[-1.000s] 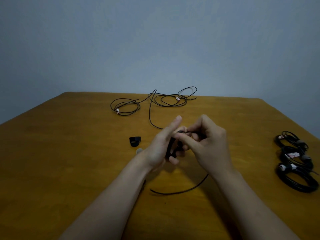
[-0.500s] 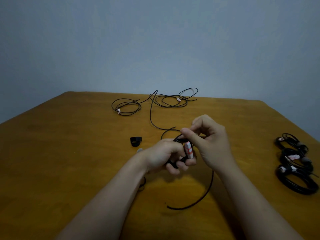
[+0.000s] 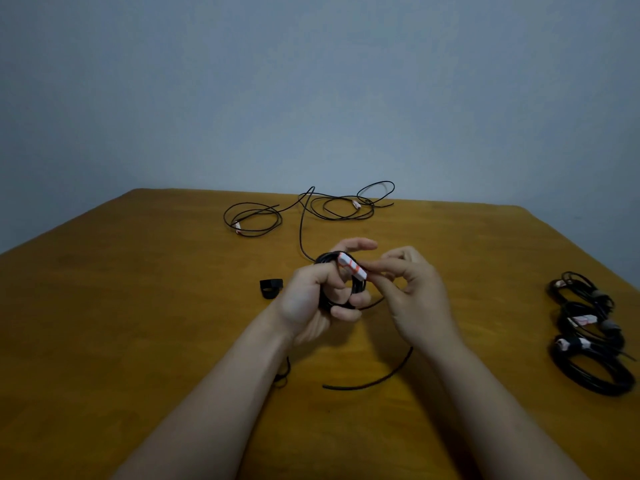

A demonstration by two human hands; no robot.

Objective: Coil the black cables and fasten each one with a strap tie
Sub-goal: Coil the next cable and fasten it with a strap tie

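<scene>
Black cable coil (image 3: 356, 289) is held just above the table (image 3: 138, 323), gripped in the curled fingers of the left hand (image 3: 306, 304); the right hand (image 3: 417, 299) seemingly pinches its white, red-striped tag (image 3: 351, 268).

Bare wood of the orange-brown wooden bench (image 3: 121, 341) runs wide on my left, room enough for a hand to pass. Just beside my left hand (image 3: 311, 303) sits a small black strap tie (image 3: 271, 288). Far ahead, loose black cables (image 3: 339, 206) sprawl across the middle. Along the right edge three coiled black cable bundles (image 3: 588, 334) block the way, and a black cable tail (image 3: 374, 381) lies under my right forearm (image 3: 485, 393)
</scene>
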